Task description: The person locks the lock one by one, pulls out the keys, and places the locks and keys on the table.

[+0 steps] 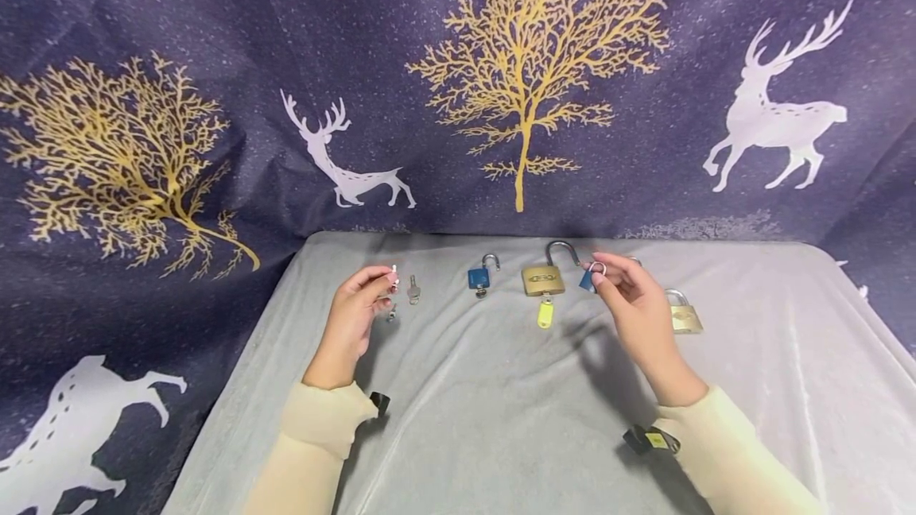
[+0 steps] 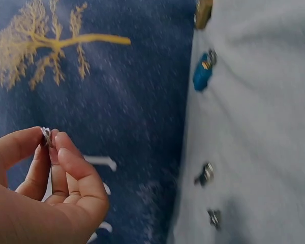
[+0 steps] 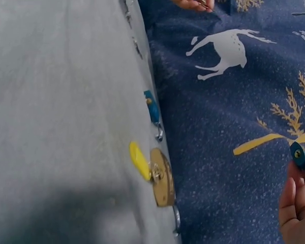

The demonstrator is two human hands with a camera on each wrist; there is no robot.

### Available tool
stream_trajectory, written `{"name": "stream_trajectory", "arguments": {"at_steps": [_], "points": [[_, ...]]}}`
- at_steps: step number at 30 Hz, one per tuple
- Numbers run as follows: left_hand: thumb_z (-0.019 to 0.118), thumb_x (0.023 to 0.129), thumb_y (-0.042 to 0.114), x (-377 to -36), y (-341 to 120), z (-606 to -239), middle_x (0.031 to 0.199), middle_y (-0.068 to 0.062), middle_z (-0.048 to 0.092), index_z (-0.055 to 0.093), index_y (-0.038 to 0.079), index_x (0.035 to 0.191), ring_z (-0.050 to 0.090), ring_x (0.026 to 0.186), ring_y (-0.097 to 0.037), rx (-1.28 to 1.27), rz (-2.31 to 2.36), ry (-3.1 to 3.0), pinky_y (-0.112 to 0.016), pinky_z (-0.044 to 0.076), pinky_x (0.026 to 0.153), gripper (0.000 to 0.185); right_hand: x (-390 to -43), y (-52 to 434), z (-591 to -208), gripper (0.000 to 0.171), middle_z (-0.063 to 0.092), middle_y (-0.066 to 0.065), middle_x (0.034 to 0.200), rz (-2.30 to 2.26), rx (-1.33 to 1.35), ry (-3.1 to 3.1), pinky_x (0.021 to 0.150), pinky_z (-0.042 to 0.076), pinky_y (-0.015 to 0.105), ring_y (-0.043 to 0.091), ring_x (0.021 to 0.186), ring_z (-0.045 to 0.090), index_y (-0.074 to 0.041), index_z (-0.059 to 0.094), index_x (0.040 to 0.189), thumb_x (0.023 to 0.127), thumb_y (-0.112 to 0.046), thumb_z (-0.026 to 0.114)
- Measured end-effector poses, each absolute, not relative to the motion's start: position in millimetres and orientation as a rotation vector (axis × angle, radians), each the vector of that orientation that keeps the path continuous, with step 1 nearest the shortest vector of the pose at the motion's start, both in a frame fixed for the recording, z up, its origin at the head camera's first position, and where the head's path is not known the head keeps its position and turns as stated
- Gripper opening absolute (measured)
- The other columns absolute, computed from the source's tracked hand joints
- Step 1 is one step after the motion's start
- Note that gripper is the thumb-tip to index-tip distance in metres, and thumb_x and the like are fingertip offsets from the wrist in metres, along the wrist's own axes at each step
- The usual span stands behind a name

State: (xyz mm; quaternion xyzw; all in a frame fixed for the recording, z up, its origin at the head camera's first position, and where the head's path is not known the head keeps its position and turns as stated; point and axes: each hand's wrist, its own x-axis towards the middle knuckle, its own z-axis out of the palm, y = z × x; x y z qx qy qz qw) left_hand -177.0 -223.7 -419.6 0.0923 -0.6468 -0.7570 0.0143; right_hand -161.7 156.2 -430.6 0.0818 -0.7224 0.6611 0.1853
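My left hand (image 1: pixel 354 312) pinches a small silver key (image 2: pixel 46 135) between thumb and fingertips, above the left part of the cloth. Below and beside it lie a silver key (image 1: pixel 413 290) and a smaller metal piece (image 1: pixel 391 313), probably keys. My right hand (image 1: pixel 633 312) holds a small blue padlock (image 3: pixel 298 153) by its shackle side, its keyhole end showing in the right wrist view. Between the hands lie another blue padlock (image 1: pixel 478 278), its shackle open and a key at its base, and a large brass padlock (image 1: pixel 542 280) with a raised, open shackle and a yellow-tagged key (image 1: pixel 545 314).
A second brass padlock (image 1: pixel 687 319) lies right of my right wrist, partly covered by it. Behind the right hand a bit of another metal shackle (image 1: pixel 635 261) shows. A grey cloth (image 1: pixel 458 420) covers the table; a dark blue curtain (image 1: pixel 401 38) hangs behind its far edge.
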Motion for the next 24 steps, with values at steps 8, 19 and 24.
{"name": "stream_trajectory", "arguments": {"at_steps": [8,19,24], "points": [[0.064,0.098,0.011,-186.6,-250.1,-435.4,0.086,0.009,0.070,0.068,0.008,0.103,0.062,0.082,-0.009,0.413,-2.239,-2.138,-0.023,0.050,0.074,0.007,-156.5,172.6,-440.2,0.029,0.074,-0.016,0.101,1.807,0.235,-2.124,0.084,0.053,0.011,-0.003,0.089,0.068,0.007,0.063,0.125,0.097,0.002,0.063],[0.060,0.099,0.014,-206.6,-269.9,-444.6,0.099,0.007,0.070,0.065,0.000,0.123,0.063,0.092,-0.011,0.479,-1.922,-2.542,-0.033,0.050,0.087,0.028,-156.3,188.2,-443.4,0.031,0.074,-0.017,0.105,1.755,0.243,-2.234,0.084,0.051,0.009,-0.006,0.095,0.067,0.004,0.062,0.128,0.099,-0.006,0.062],[0.059,0.100,0.017,-219.4,-273.2,-451.8,0.115,-0.004,0.070,0.062,-0.001,0.131,0.063,0.105,-0.021,0.527,-1.852,-2.688,-0.036,0.049,0.093,0.035,-159.6,191.8,-447.0,0.031,0.073,-0.017,0.103,1.744,0.253,-2.268,0.083,0.052,0.009,-0.003,0.093,0.068,0.005,0.062,0.128,0.098,-0.005,0.063]]}}
